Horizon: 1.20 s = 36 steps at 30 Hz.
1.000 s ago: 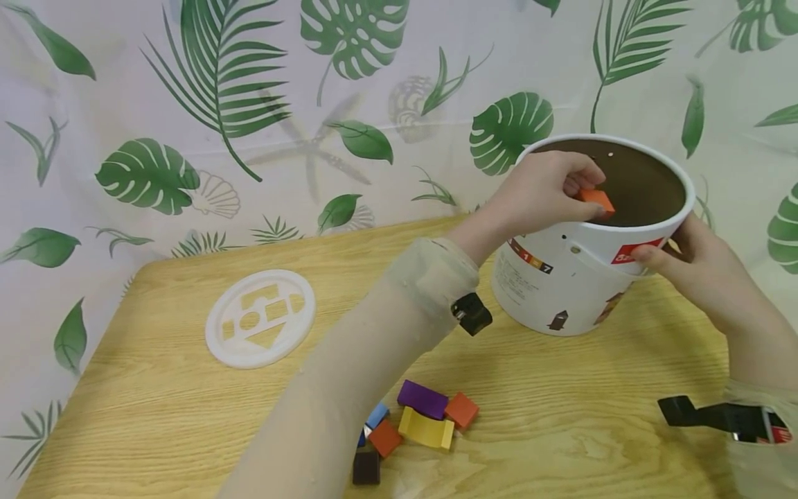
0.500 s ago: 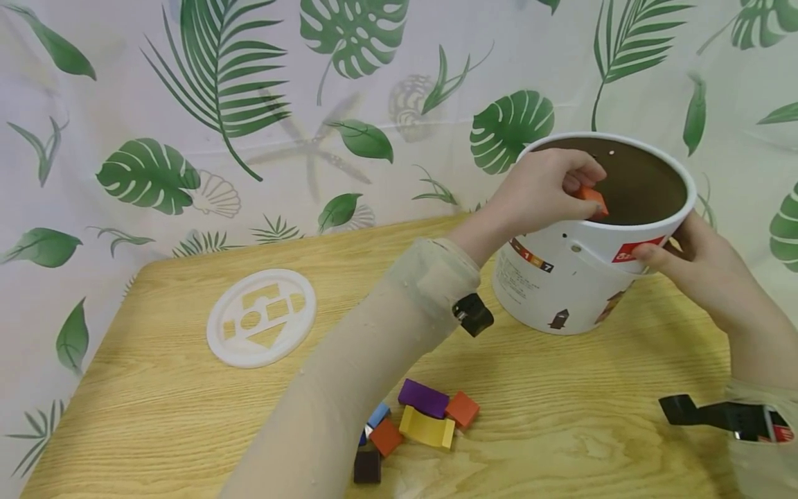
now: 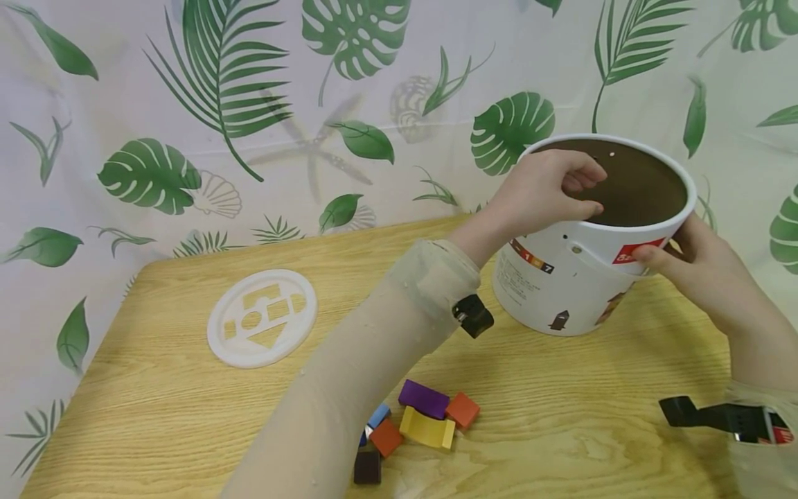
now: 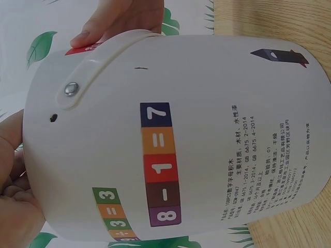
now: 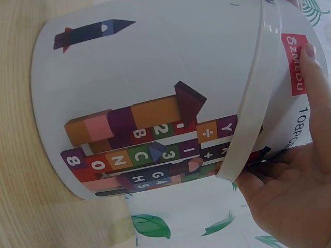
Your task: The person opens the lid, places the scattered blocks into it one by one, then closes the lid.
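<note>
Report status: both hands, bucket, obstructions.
Left hand at mouth of bucket, no block visible in it. Right hand grips bucket near rim. Bucket on table, inside bottom hidden. Only left hand overlaps opening; loose blocks lie apart.

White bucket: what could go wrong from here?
1. Snag: the left hand reaches over the near rim; drawn back low, it could catch the rim and jolt the bucket.
2. Tipping: the right hand grips high on the side, so a hard push there might tilt it.
3. Sweep: loose blocks lie close beside the left sleeve; a low return could scatter them.
</note>
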Available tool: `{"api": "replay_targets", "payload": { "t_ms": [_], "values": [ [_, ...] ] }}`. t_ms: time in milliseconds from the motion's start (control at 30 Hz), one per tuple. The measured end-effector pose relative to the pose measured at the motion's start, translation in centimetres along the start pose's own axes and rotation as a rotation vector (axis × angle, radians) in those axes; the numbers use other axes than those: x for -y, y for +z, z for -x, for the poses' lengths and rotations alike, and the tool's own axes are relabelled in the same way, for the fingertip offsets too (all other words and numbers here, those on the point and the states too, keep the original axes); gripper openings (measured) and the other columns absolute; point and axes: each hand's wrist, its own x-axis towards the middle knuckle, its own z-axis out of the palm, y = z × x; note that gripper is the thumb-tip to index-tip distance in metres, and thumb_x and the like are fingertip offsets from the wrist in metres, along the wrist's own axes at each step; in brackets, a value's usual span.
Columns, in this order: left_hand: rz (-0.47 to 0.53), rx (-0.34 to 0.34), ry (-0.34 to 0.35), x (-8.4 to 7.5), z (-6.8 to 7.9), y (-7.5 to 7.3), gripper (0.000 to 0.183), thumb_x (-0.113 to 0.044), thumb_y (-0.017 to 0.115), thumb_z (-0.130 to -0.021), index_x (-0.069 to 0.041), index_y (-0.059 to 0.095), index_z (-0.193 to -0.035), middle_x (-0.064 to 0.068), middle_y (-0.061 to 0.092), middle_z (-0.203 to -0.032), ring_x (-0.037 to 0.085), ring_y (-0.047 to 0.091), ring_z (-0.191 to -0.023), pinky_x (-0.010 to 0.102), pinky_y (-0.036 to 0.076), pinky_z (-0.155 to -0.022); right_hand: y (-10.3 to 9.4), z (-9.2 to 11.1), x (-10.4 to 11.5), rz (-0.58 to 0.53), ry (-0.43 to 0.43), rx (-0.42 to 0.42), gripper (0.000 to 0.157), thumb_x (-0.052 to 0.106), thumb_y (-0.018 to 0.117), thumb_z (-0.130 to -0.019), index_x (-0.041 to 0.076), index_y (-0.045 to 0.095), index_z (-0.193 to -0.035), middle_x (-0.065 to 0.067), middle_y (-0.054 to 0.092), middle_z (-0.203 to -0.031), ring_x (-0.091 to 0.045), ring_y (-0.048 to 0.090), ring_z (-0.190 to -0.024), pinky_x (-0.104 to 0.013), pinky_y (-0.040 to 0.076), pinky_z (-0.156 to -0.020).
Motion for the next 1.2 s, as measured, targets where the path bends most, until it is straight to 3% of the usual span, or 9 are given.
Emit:
{"api": "replay_targets", "payload": {
  "t_ms": [67,133,233,433,533,700,833,967,1200],
  "values": [
    [0.005,-0.001,0.001,0.0,0.0,0.0,0.037,-0.022,0.076,-0.083,-0.013,0.065,-0.117,-0.007,0.063,-0.110,0.000,0.056,-0.099,0.003,0.037,-0.081,0.0,0.0,0.0,0.001,-0.001,-0.001,0.071,0.010,0.057,-0.096,0.028,0.019,-0.153,-0.006,0.026,-0.153,-0.012,0.022,-0.138,-0.032,0.016,-0.114],
    [0.005,-0.003,0.004,0.0,0.0,0.0,0.037,-0.022,0.076,-0.083,-0.013,0.065,-0.117,-0.007,0.063,-0.109,0.000,0.056,-0.099,0.003,0.037,-0.081,0.0,0.0,0.0,0.000,-0.001,0.000,0.071,0.010,0.057,-0.096,0.029,0.019,-0.153,-0.006,0.026,-0.153,-0.012,0.022,-0.139,-0.039,0.013,-0.115],
    [0.007,-0.008,0.006,0.0,0.0,0.0,0.037,-0.022,0.076,-0.083,-0.013,0.065,-0.117,-0.007,0.063,-0.110,0.000,0.056,-0.099,0.003,0.037,-0.081,0.0,0.0,0.0,0.004,-0.003,0.000,0.071,0.010,0.057,-0.096,0.029,0.019,-0.153,-0.005,0.026,-0.153,-0.012,0.022,-0.138,-0.038,0.014,-0.115],
    [0.041,-0.009,0.003,0.1,0.0,0.0,0.041,-0.025,0.078,-0.081,-0.013,0.065,-0.117,-0.007,0.063,-0.110,0.000,0.056,-0.098,0.003,0.037,-0.082,-0.1,-0.1,0.0,0.000,-0.021,0.001,0.070,0.008,0.057,-0.096,0.027,0.021,-0.153,-0.005,0.028,-0.152,-0.012,0.025,-0.136,-0.010,0.025,-0.103],
    [0.121,-0.012,0.004,0.3,0.0,-0.1,0.041,-0.023,0.078,-0.081,-0.012,0.065,-0.118,-0.006,0.063,-0.110,-0.001,0.057,-0.098,0.004,0.038,-0.081,-0.1,-0.1,0.0,-0.007,-0.028,0.003,0.070,0.007,0.057,-0.096,0.026,0.021,-0.153,-0.005,0.028,-0.152,-0.011,0.025,-0.136,-0.005,0.026,-0.099],
    [0.351,-0.045,0.021,0.3,0.9,-0.7,0.039,-0.016,0.076,-0.083,-0.009,0.064,-0.120,-0.005,0.064,-0.109,-0.001,0.058,-0.095,0.007,0.042,-0.082,-0.1,0.0,-0.1,-0.005,-0.023,0.008,0.070,0.008,0.057,-0.096,0.026,0.021,-0.153,-0.006,0.028,-0.152,-0.009,0.026,-0.135,-0.005,0.026,-0.099],
    [0.440,-0.059,0.067,-0.2,2.5,-2.0,0.039,-0.011,0.073,-0.085,-0.006,0.062,-0.123,-0.001,0.063,-0.113,0.003,0.059,-0.097,0.009,0.043,-0.084,-0.1,-0.1,-0.2,-0.002,-0.013,0.006,0.071,0.009,0.058,-0.095,0.027,0.021,-0.153,-0.006,0.029,-0.151,-0.009,0.026,-0.134,-0.007,0.026,-0.100],
    [0.453,-0.040,0.094,0.2,5.0,-3.4,0.039,-0.009,0.073,-0.085,-0.004,0.062,-0.122,0.002,0.063,-0.112,0.007,0.059,-0.099,0.013,0.045,-0.086,0.0,-0.1,-0.1,-0.005,-0.019,-0.003,0.071,0.007,0.059,-0.095,0.026,0.022,-0.153,-0.006,0.030,-0.150,-0.010,0.027,-0.133,-0.006,0.027,-0.099],
    [0.435,-0.051,0.201,3.9,11.4,-4.4,0.034,-0.003,0.076,-0.081,0.003,0.066,-0.112,0.009,0.065,-0.105,0.016,0.060,-0.094,0.028,0.050,-0.086,0.1,-0.2,-0.2,-0.008,-0.030,0.000,0.071,0.008,0.059,-0.095,0.026,0.022,-0.152,-0.006,0.030,-0.150,-0.010,0.027,-0.133,-0.007,0.026,-0.100]
  ]
}}
